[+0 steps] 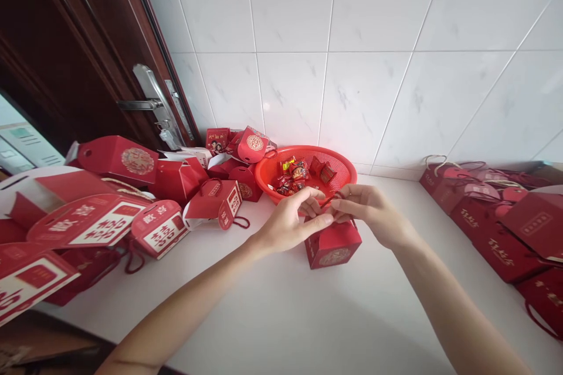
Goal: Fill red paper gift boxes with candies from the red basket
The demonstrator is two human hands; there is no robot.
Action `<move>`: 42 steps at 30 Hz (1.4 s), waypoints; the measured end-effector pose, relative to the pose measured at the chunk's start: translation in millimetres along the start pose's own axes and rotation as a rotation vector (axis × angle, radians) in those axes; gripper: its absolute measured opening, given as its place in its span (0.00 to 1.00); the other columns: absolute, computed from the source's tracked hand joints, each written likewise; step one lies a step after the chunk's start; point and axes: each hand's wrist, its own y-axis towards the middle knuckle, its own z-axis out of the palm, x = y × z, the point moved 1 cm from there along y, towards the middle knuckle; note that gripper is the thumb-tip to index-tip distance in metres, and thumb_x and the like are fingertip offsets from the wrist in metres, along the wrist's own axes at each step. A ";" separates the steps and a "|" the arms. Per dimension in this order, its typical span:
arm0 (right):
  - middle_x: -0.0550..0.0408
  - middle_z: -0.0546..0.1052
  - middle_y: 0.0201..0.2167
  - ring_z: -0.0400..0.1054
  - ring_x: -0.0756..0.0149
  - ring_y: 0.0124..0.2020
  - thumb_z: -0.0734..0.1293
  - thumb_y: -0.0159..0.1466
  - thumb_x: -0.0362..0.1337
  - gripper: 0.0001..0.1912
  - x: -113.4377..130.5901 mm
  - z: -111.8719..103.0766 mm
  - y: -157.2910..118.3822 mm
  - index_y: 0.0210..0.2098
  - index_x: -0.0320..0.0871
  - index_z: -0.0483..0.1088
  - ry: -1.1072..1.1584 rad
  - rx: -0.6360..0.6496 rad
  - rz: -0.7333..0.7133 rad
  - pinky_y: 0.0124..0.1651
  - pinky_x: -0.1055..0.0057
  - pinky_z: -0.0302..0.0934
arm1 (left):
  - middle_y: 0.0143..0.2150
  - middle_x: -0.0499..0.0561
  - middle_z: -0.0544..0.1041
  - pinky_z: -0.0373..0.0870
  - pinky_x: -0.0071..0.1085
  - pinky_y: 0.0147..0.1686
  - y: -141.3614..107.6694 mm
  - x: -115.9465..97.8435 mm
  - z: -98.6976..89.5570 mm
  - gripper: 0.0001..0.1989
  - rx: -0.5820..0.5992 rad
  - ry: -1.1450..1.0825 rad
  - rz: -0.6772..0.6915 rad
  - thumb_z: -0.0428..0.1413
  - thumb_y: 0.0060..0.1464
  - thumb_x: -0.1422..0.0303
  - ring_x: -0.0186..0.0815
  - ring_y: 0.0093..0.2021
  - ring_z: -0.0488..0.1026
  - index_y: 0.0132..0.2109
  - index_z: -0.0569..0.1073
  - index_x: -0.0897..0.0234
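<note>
A small red gift box (335, 246) with a round gold emblem stands upright on the white tabletop (272, 316). Both my hands meet over its top, where a dark red cord (338, 195) shows between the fingers. My right hand (373, 211) pinches the cord. My left hand (292, 220) is closed beside it, thumb stretched toward the right fingers, also on the cord. The fingers hide most of the box's top. Just behind the box sits a red plastic basket (349, 171) holding several wrapped sweets (299, 171).
Several red gift boxes (160, 228) lie jumbled at the left, some with flaps open. More red boxes (486, 240) with cord handles stand in rows at the right. A tiled wall (290, 88) rises behind the table, and a dark wooden door (88, 29) is at the left.
</note>
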 end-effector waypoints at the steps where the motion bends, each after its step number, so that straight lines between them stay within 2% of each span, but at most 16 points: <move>1: 0.52 0.79 0.30 0.75 0.63 0.33 0.76 0.55 0.50 0.18 2.6 -0.9 -1.2 0.29 0.42 0.71 0.029 -0.017 -0.006 0.43 0.63 0.70 | 0.47 0.52 0.78 0.70 0.37 0.53 -1.0 -2.1 0.3 0.20 -0.019 0.045 0.031 0.63 0.56 0.59 0.41 0.49 0.75 0.52 0.71 0.61; 4: 0.51 0.80 0.32 0.75 0.62 0.36 0.76 0.55 0.50 0.19 8.1 -1.7 -4.8 0.29 0.42 0.71 0.075 -0.044 -0.015 0.45 0.63 0.70 | 0.57 0.54 0.73 0.66 0.42 0.61 -3.1 -2.7 3.8 0.28 -0.041 0.173 0.083 0.68 0.50 0.61 0.46 0.59 0.69 0.56 0.70 0.59; 6: 0.51 0.80 0.32 0.74 0.62 0.37 0.76 0.55 0.50 0.19 10.0 -1.5 -6.8 0.30 0.42 0.72 0.091 -0.053 -0.011 0.46 0.63 0.70 | 0.59 0.55 0.72 0.65 0.42 0.62 -3.1 1.2 7.8 0.31 -0.025 0.201 0.085 0.68 0.49 0.62 0.46 0.61 0.67 0.58 0.69 0.58; 11: 0.49 0.80 0.35 0.74 0.60 0.40 0.77 0.55 0.48 0.17 13.3 -2.0 -9.0 0.32 0.42 0.73 0.158 -0.004 0.002 0.50 0.61 0.69 | 0.58 0.54 0.74 0.68 0.39 0.59 0.3 11.1 14.6 0.24 0.046 0.112 0.065 0.66 0.51 0.65 0.44 0.58 0.71 0.55 0.71 0.60; 16: 0.47 0.80 0.38 0.75 0.53 0.46 0.77 0.54 0.45 0.15 16.2 -7.3 -6.7 0.32 0.43 0.74 0.291 0.026 -0.003 0.55 0.56 0.67 | 0.60 0.54 0.75 0.64 0.40 0.62 5.5 14.2 11.3 0.22 0.102 -0.042 -0.035 0.65 0.52 0.64 0.44 0.61 0.70 0.54 0.73 0.60; 21: 0.50 0.79 0.35 0.75 0.56 0.43 0.77 0.54 0.42 0.14 16.5 -11.0 -6.3 0.33 0.42 0.73 0.326 0.044 0.056 0.50 0.58 0.70 | 0.57 0.52 0.77 0.62 0.42 0.62 9.0 14.5 9.0 0.20 0.161 -0.098 -0.109 0.65 0.51 0.64 0.45 0.60 0.71 0.51 0.75 0.60; 25: 0.53 0.76 0.32 0.73 0.61 0.36 0.76 0.52 0.41 0.14 12.9 -8.9 -6.7 0.34 0.42 0.72 0.115 0.021 0.050 0.41 0.63 0.69 | 0.56 0.53 0.77 0.62 0.42 0.62 7.5 20.0 14.0 0.21 0.189 -0.081 -0.099 0.65 0.51 0.62 0.44 0.59 0.72 0.52 0.74 0.60; 30: 0.59 0.69 0.24 0.62 0.68 0.27 0.67 0.54 0.33 0.05 1.4 -12.5 -3.4 0.25 0.44 0.65 -0.452 -0.170 -0.077 0.32 0.68 0.57 | 0.60 0.56 0.73 0.64 0.44 0.62 0.2 37.8 27.0 0.27 0.193 0.052 -0.119 0.68 0.49 0.58 0.47 0.61 0.69 0.55 0.72 0.59; 32: 0.60 0.67 0.23 0.57 0.69 0.26 0.64 0.53 0.30 0.05 -2.5 -16.2 -2.7 0.24 0.44 0.62 -0.607 -0.171 -0.077 0.30 0.69 0.52 | 0.61 0.57 0.72 0.64 0.46 0.62 -1.5 43.3 32.4 0.29 0.199 0.070 -0.111 0.67 0.49 0.58 0.48 0.62 0.68 0.57 0.71 0.58; 37: 0.62 0.64 0.22 0.54 0.70 0.25 0.61 0.50 0.24 0.10 0.2 -22.1 -6.3 0.24 0.45 0.58 -0.901 -0.144 -0.029 0.28 0.71 0.47 | 0.60 0.59 0.72 0.65 0.47 0.62 -1.2 51.4 42.2 0.26 0.154 0.022 -0.042 0.65 0.52 0.60 0.48 0.61 0.70 0.57 0.71 0.61; 42: 0.58 0.69 0.23 0.58 0.67 0.24 0.60 0.54 0.24 0.09 9.3 -24.7 -8.3 0.25 0.45 0.61 -1.138 -0.441 -0.013 0.28 0.71 0.45 | 0.64 0.59 0.69 0.65 0.49 0.63 -3.1 57.2 49.0 0.36 0.148 -0.032 -0.015 0.65 0.53 0.59 0.48 0.62 0.69 0.66 0.63 0.58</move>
